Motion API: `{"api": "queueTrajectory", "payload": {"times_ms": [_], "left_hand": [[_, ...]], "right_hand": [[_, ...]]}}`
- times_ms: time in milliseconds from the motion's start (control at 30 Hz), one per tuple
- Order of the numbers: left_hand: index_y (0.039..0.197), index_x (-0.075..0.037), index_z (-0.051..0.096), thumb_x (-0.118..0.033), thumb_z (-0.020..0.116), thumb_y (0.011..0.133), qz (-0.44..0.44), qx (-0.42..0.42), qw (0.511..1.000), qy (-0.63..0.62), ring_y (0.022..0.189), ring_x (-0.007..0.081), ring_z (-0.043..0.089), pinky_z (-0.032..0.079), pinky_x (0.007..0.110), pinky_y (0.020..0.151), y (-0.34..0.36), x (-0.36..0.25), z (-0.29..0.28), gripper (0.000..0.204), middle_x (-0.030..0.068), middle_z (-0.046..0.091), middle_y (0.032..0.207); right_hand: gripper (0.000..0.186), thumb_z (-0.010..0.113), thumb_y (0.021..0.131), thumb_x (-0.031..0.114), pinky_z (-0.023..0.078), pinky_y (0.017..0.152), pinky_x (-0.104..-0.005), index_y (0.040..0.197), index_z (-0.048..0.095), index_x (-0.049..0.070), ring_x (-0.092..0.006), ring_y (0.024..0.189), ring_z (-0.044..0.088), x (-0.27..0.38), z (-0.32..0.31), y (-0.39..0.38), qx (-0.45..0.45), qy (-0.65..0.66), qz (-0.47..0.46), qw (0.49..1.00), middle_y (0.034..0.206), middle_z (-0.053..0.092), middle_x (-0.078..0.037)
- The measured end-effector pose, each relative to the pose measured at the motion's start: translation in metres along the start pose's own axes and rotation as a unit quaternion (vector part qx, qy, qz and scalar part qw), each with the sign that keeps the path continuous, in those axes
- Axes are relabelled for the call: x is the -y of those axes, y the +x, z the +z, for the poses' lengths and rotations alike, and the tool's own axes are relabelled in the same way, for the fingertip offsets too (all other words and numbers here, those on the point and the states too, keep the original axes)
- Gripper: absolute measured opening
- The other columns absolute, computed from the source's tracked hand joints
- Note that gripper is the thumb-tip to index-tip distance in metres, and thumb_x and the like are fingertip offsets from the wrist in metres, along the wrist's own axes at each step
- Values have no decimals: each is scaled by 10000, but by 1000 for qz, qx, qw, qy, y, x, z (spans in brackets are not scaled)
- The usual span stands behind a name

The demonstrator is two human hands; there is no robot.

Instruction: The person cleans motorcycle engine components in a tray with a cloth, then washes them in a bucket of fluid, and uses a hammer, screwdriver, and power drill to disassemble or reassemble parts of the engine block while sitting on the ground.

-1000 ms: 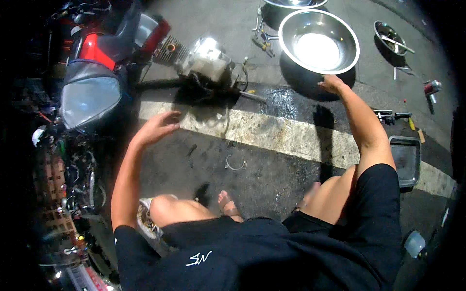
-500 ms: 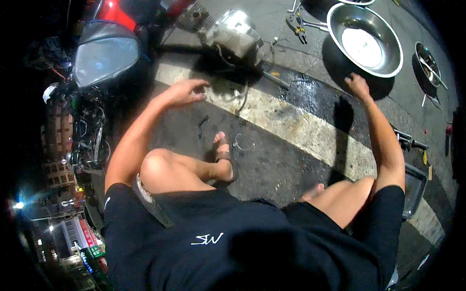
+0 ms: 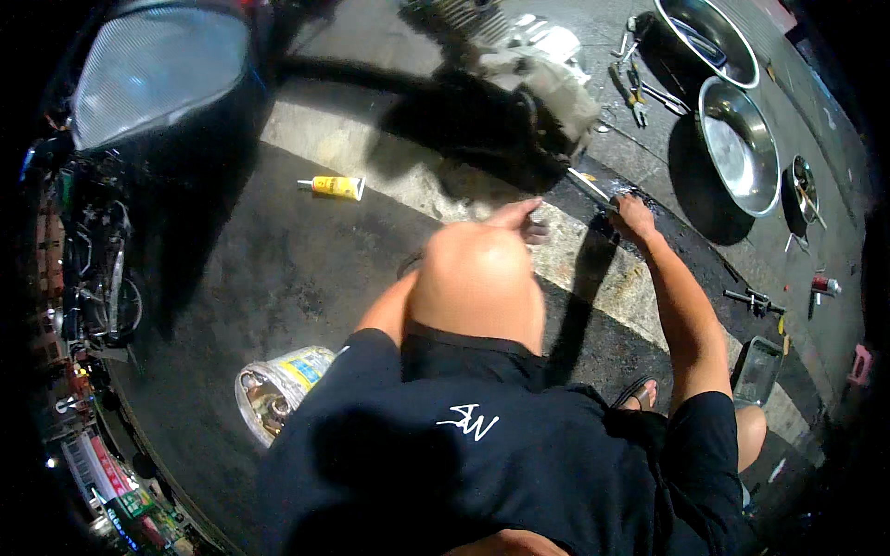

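Observation:
A grey metal engine [image 3: 556,102] with a finned cylinder [image 3: 473,23] rests on the ground ahead, and a metal rod [image 3: 590,189] sticks out of its lower right side. My right hand [image 3: 634,219] is at the rod's outer end, fingers curled around it. Partly hidden behind my raised knee, my left hand [image 3: 521,221] has its fingers apart, the forefinger stretched toward the engine. Nothing shows in that hand. A yellow tube with a thin nozzle [image 3: 337,187] lies on the dark ground to the left.
Two steel basins [image 3: 742,153] [image 3: 718,32] stand at the right, beside pliers [image 3: 636,102] and wrenches [image 3: 663,96]. A smaller bowl [image 3: 805,185], a grey tray [image 3: 758,371] and a red can [image 3: 825,285] lie farther right. A bucket of parts [image 3: 287,389] stands left; a motorcycle headlight [image 3: 162,69] looms upper left.
My body and view have shifted left. My right hand has gone from beside the basin to the rod; my left hand has moved nearer the engine, behind my knee. The tube and bucket have come into view.

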State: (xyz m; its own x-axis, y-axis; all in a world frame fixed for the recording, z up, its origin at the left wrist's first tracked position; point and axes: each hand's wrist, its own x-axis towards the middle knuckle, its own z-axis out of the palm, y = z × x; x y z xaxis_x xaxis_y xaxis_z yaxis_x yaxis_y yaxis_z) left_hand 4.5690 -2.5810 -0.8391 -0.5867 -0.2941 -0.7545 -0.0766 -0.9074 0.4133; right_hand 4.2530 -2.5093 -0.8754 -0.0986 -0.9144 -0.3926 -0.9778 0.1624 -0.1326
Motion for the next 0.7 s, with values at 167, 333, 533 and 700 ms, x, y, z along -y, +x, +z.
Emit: {"api": "queueTrajectory", "payload": {"times_ms": [167,333,533,700], "left_hand": [[1024,-100,572,-367,669,883,3,27,1000,-5,709,192,618,525,388,669,12,0,-16,317,71,633,874],[926,42,671,-365,694,828,350,-184,830,392,751,299,662,509,370,665,9,-29,-73,420,209,691,865],[970,-5,649,-189,608,795,326,-247,623,667,1026,399,561,455,488,888,26,-131,-103,257,244,616,1038],[1173,-58,652,-346,538,899,300,-284,669,618,1122,352,590,470,418,944,97,-149,-172,414,210,619,1205]], "right_hand": [[437,673,809,306,522,836,-460,1148,584,44,-374,1084,561,33,8,4,-18,-23,52,998,1179,588,-149],[402,636,844,325,514,828,-468,1122,589,39,-373,1067,562,51,2,22,-44,-45,66,996,1132,615,-170],[242,595,860,246,532,799,-438,1045,662,106,-336,884,654,27,26,13,30,-50,67,996,965,686,-127],[195,529,878,187,538,744,-451,1004,657,110,-342,891,654,95,2,4,85,-41,43,995,962,670,-151]]}}
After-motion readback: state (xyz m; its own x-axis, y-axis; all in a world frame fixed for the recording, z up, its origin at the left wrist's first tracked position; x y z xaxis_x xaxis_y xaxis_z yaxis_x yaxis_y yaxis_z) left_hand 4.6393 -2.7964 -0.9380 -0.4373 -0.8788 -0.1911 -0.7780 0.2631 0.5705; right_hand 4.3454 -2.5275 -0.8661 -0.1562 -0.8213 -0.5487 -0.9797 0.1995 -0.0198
